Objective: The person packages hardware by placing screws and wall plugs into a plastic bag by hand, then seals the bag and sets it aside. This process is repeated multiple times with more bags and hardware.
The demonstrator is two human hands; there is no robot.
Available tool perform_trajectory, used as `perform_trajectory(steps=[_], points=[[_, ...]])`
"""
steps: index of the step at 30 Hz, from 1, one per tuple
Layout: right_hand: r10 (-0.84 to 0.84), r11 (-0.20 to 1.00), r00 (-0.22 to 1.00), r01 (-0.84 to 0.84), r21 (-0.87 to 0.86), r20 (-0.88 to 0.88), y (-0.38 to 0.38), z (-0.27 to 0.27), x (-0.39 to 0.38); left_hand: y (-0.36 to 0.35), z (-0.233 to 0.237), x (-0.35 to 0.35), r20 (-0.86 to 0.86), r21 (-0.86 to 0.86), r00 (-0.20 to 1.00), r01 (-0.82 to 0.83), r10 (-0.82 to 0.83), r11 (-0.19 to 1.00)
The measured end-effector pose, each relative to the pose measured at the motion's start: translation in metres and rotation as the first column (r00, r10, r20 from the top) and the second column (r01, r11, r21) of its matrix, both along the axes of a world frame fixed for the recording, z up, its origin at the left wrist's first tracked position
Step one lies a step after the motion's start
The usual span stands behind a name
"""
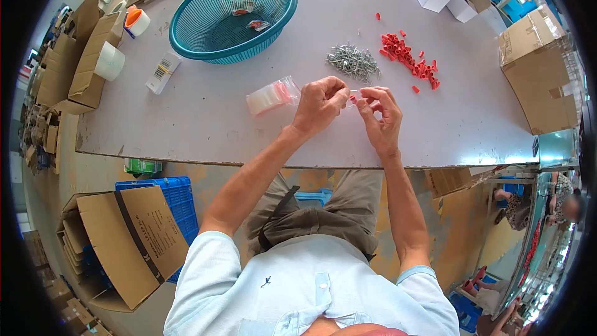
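Near the front of the table, my left hand (320, 104) pinches one side of a small clear plastic bag (353, 97) with some red showing in it. My right hand (382, 115) has its thumb and fingertips closed on the bag's other side. Fingers partly hide the bag, so its contents are hard to make out. Left of my left hand lies a stack of clear bags with red edges (272, 96). Beyond my hands are a heap of silver screws (353, 62) and a scattered pile of red plastic caps (407, 56).
A teal plastic basket (227, 50) with a couple of small packets stands at the back left. Tape rolls (110, 61), a white box with a barcode (163, 73) and cardboard boxes (532, 68) line the table's sides. A person (563, 205) sits at far right.
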State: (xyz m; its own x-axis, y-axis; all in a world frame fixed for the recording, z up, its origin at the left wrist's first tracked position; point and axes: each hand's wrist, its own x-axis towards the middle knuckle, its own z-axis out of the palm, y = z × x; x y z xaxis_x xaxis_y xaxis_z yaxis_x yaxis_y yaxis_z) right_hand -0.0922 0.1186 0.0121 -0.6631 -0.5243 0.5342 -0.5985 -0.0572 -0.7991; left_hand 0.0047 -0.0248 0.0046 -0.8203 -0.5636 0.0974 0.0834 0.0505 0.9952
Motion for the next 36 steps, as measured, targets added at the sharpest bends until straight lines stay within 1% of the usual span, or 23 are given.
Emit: perform_trajectory(steps=[2, 3, 4, 5, 6, 8, 10, 11, 12, 15, 16, 17, 18, 19, 20, 22, 23, 25, 26, 28, 29, 32, 36], points=[[0.030, 0.999, 1.000, -0.030, 0.036, -0.007, -0.001, -0.002, -0.001, -0.001, -0.003, -0.001, 0.013, -0.010, 1.000, 0.021, -0.020, 1.000], [0.029, 0.999, 1.000, -0.029, 0.037, -0.004, 0.000, -0.005, -0.005, -0.001, -0.004, -0.001, 0.019, -0.053, 0.999, 0.032, -0.031, 0.998], [0.076, 0.995, 0.997, -0.078, 0.068, 0.021, 0.003, -0.011, -0.010, 0.000, -0.006, -0.001, 0.027, -0.094, 0.999, 0.044, -0.042, 0.995], [0.123, 0.987, 0.991, -0.127, 0.097, 0.047, 0.005, -0.016, -0.013, -0.001, -0.008, -0.002, 0.031, -0.092, 0.999, 0.047, -0.044, 0.995], [0.116, 0.988, 0.992, -0.121, 0.099, 0.054, 0.007, -0.023, -0.014, 0.000, -0.006, -0.002, 0.030, -0.047, 0.998, 0.059, -0.058, 0.997], [0.179, 0.983, 0.925, -0.182, -0.022, 0.335, 0.007, -0.030, -0.016, 0.000, -0.004, -0.003, 0.022, -0.006, 0.997, 0.071, -0.071, 0.997], [0.150, 0.987, 0.936, -0.158, -0.002, 0.318, 0.009, -0.025, -0.016, 0.001, -0.003, -0.004, -0.048, -0.025, 0.998, 0.030, -0.031, 0.999], [0.123, 0.991, 0.945, -0.135, 0.020, 0.302, 0.010, -0.023, -0.015, 0.001, -0.002, -0.004, -0.050, -0.024, 0.998, 0.037, -0.038, 0.999], [0.113, 0.992, 0.947, -0.125, 0.022, 0.299, 0.009, -0.025, -0.014, 0.003, 0.004, -0.003, -0.042, -0.097, 0.998, 0.040, -0.044, 0.995], [0.200, 0.978, 0.913, -0.162, -0.132, 0.355, 0.003, -0.038, -0.015, 0.001, -0.006, -0.006, -0.077, -0.264, 0.996, 0.028, -0.050, 0.964], [0.207, 0.978, 0.915, -0.180, -0.108, 0.347, 0.002, -0.035, -0.012, -0.005, -0.018, -0.004, -0.054, -0.274, 0.998, 0.006, -0.021, 0.962], [0.190, 0.981, 0.935, -0.192, -0.024, 0.300, 0.003, -0.030, -0.012, -0.008, -0.021, -0.004, -0.071, -0.247, 0.997, 0.019, -0.038, 0.969], [0.164, 0.986, 0.934, -0.152, -0.062, 0.318, 0.002, -0.023, -0.007, -0.011, -0.022, -0.003, -0.052, -0.228, 0.998, 0.021, -0.034, 0.973], [0.236, 0.969, 0.871, -0.178, -0.172, 0.431, 0.003, -0.012, -0.004, -0.010, -0.013, -0.002, 0.031, -0.253, 0.999, 0.042, -0.035, 0.967], [0.164, 0.986, 0.907, -0.152, -0.062, 0.387, 0.006, -0.015, -0.009, -0.009, -0.015, -0.004, 0.007, -0.121, 0.996, 0.088, -0.087, 0.989], [0.190, 0.982, 0.928, -0.188, -0.038, 0.320, 0.010, -0.025, -0.013, -0.001, -0.008, 0.000, 0.021, -0.126, 0.994, 0.107, -0.105, 0.986], [0.168, 0.986, 0.940, -0.162, -0.043, 0.299, 0.016, -0.024, -0.014, 0.002, -0.009, -0.001, 0.001, -0.137, 0.991, 0.130, -0.131, 0.982], [0.208, 0.978, 0.937, -0.197, -0.065, 0.280, 0.014, -0.020, -0.013, 0.000, -0.011, -0.006, -0.042, -0.029, 0.981, 0.186, -0.187, 0.982], [0.206, 0.978, 0.946, -0.193, -0.074, 0.252, 0.014, -0.018, -0.013, -0.001, -0.011, -0.006, -0.066, -0.049, 0.979, 0.191, -0.194, 0.980], [0.259, 0.965, 0.890, -0.223, -0.136, 0.376, 0.016, -0.016, -0.010, 0.001, -0.014, -0.005, -0.015, -0.075, 0.991, 0.131, -0.132, 0.989], [0.254, 0.966, 0.896, -0.218, -0.138, 0.365, 0.016, -0.016, -0.009, 0.001, -0.011, -0.004, 0.010, -0.074, 0.989, 0.146, -0.146, 0.986], [0.260, 0.965, 0.900, -0.227, -0.132, 0.351, 0.017, -0.012, -0.009, 0.000, -0.011, -0.003, -0.017, -0.063, 0.986, 0.162, -0.164, 0.985], [0.214, 0.977, 0.940, -0.208, -0.049, 0.267, 0.018, -0.011, -0.013, -0.002, -0.014, -0.007, -0.060, -0.078, 0.972, 0.223, -0.228, 0.972]])
